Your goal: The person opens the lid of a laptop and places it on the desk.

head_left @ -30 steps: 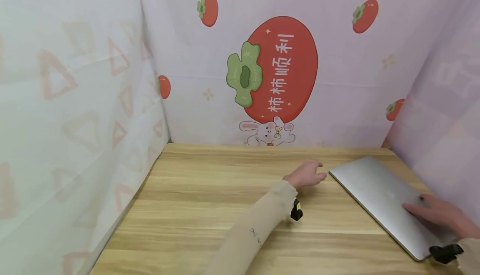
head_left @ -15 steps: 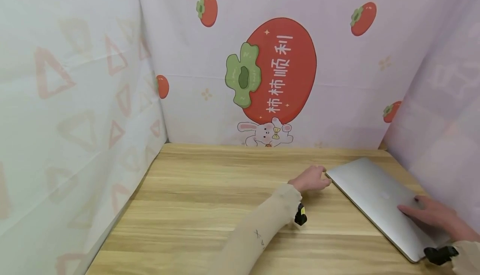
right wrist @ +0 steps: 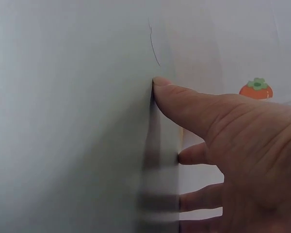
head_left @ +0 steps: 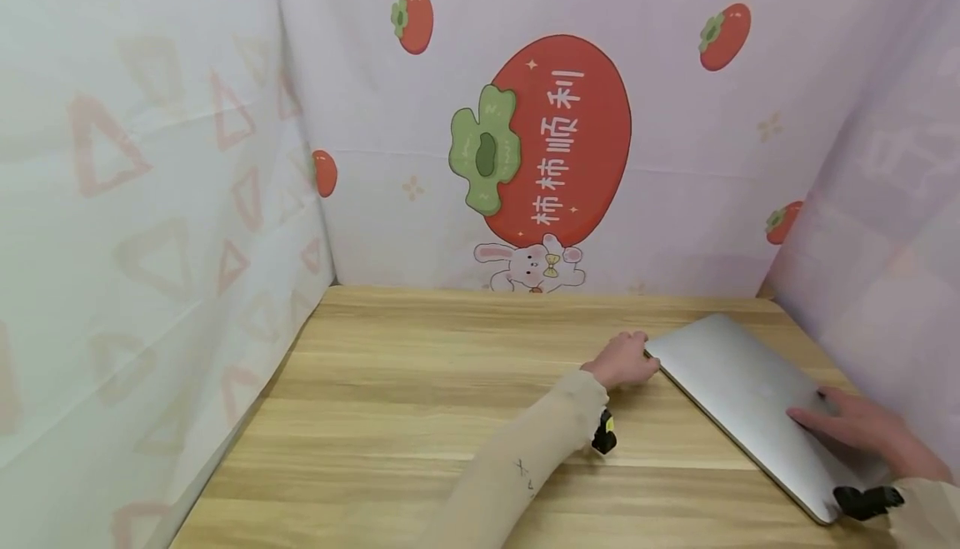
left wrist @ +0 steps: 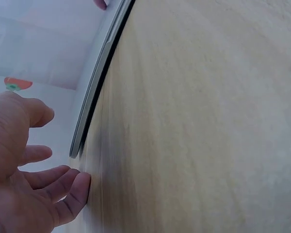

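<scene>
Silver laptop (head_left: 750, 403), closed, lies at a slant on a wood-grain table (head_left: 420, 416), its smooth lid facing up. Near the laptop's closest corner, a black wrist device (head_left: 866, 501) sits at the cuff of a cream right sleeve (head_left: 927, 514). At the laptop's right edge, a person's right hand (head_left: 862, 428) grips it, thumb tip resting on the lid, the other fingers spread apart along the edge with their tips hidden. To the laptop's left, a matching left sleeve (head_left: 510, 470) with small dark marks crosses the tabletop, a second black device (head_left: 603, 438) at its cuff. The left hand (head_left: 621, 359) is at the laptop's far left corner, fingers apart and loosely bent; whether a fingertip touches the corner cannot be told. To the laptop's right hangs a pale purple cloth (head_left: 885, 249); well to its left, a whitish cloth (head_left: 172, 199) printed with triangles. Beyond the laptop, a lilac backdrop (head_left: 375, 107) carries a large red persimmon (head_left: 596, 141) with white Chinese characters, a cartoon rabbit (head_left: 531, 266) below it and smaller persimmons (head_left: 417, 22) around.
</scene>
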`<state>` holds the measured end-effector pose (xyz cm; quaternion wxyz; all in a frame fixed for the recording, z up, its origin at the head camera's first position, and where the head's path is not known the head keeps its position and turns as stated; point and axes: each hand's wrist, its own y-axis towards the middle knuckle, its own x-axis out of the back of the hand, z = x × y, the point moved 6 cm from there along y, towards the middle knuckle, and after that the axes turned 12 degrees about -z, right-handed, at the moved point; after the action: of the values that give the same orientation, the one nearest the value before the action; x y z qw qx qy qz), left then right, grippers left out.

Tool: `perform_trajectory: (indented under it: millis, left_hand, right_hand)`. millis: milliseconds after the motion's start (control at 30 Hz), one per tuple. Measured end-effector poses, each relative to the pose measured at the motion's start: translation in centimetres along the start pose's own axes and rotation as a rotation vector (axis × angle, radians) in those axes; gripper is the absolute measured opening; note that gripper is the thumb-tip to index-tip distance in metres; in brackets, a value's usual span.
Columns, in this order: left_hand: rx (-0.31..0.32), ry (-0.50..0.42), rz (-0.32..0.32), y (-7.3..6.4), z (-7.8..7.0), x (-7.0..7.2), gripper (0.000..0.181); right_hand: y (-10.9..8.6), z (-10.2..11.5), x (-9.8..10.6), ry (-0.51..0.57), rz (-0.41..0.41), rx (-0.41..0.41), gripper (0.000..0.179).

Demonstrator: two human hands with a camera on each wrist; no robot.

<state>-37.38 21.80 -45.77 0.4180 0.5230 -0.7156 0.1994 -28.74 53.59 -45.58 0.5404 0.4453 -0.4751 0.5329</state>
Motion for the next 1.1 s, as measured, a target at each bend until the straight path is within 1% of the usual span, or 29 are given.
perform_trajectory:
  millis: [100,300,400,500,600,733,867,1000,1100]
  left_hand:
    - [0.011,0.02,-0.012,0.0,0.2,-0.1,0.051]
    - [-0.012,0.077,-0.046,0.2,0.3,-0.2,0.047]
    - [-0.012,0.103,-0.065,0.3,0.3,-0.3,0.045]
    - [-0.015,0.129,-0.072,0.4,0.3,-0.5,0.044]
    - [-0.017,0.142,-0.079,0.3,0.2,-0.6,0.042]
    - [-0.019,0.156,-0.095,0.3,0.0,-0.5,0.039]
    - [-0.025,0.174,-0.102,0.4,-0.1,-0.6,0.036]
    - [-0.014,0.198,-0.092,0.4,-0.2,-0.8,0.031]
    - [-0.018,0.238,-0.089,0.5,-0.2,-1.0,0.029]
  right_hand:
    - [-0.1,0.4,0.1,0.011,-0.011,0.02,0.094]
    - [-0.1,1.2,0.1,0.029,-0.017,0.014,0.094]
    - [-0.1,1.4,0.1,0.043,-0.012,0.015,0.094]
    - [-0.1,1.2,0.0,0.049,0.014,0.007,0.094]
    - [-0.1,1.0,-0.2,0.075,0.052,-0.003,0.095]
    - [-0.1,0.9,-0.2,0.101,0.083,-0.005,0.095]
    - [0.0,1.1,0.0,0.098,0.108,-0.025,0.097]
    - [0.0,1.3,0.2,0.095,0.099,-0.021,0.097]
    - [0.0,1.5,0.2,0.073,0.066,-0.01,0.096]
